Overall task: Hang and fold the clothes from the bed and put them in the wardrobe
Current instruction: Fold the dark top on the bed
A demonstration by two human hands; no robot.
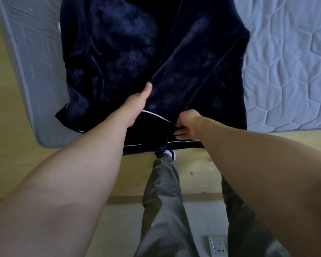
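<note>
Grey trousers [161,201] above wooden floor [13,145], perhaps a socket [218,244].

A dark velvet garment [130,52] lies spread on the quilted mattress [285,62].

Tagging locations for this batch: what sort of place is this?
Probably a bedroom: a pale blue quilted mattress, a dark navy velvety garment spread on it, and light wooden flooring.

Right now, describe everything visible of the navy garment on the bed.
The garment is navy and velvety-looking, with thin white piping along its near edges. It lies spread on the pale blue quilted mattress, its near end hanging past the mattress edge. The left hand grips a raised fold, thumb on top; the right hand curls round the piped edge.
</note>
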